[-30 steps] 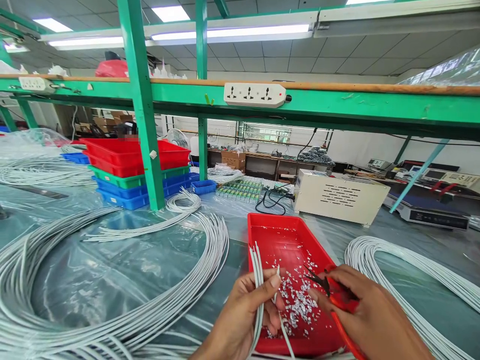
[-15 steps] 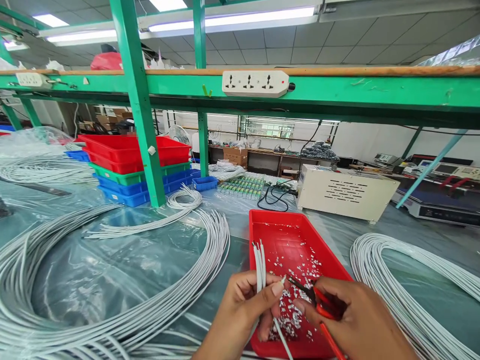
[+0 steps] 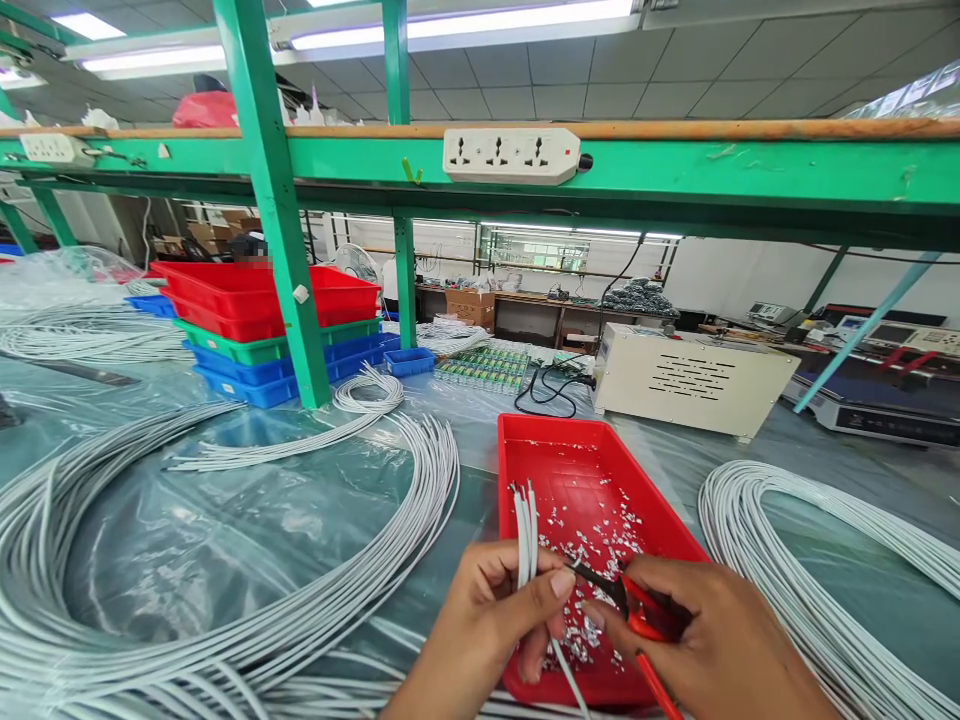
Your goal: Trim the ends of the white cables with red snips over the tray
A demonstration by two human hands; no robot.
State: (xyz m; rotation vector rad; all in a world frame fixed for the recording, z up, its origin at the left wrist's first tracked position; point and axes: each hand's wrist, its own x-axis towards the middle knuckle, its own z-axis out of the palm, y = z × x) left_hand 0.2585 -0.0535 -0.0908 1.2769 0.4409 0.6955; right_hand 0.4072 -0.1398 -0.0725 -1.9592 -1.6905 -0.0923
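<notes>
My left hand point(image 3: 510, 615) is closed on white cables point(image 3: 527, 535), several of which stand upright between its fingers. One more cable runs down from under the thumb, its end pinched at the fingertips. My right hand point(image 3: 697, 620) is wrapped round red-handled pliers point(image 3: 649, 620) with dark jaws. The tips of the jaws touch the cable end at my left thumb. Both hands are over the near part of a red tray point(image 3: 551, 465) scattered with small silvery and white scraps.
Coils of white cable lie to the left point(image 3: 420, 520) and right point(image 3: 739, 500). Behind the tray stand a beige metal box point(image 3: 690, 385), stacked bins point(image 3: 225, 300) and a green post point(image 3: 281, 220). A green shelf with a power strip point(image 3: 512, 156) crosses above.
The plier jaws have moved left onto the cable end at my left fingertips. The view has shifted slightly, and both hands keep their grip.
</notes>
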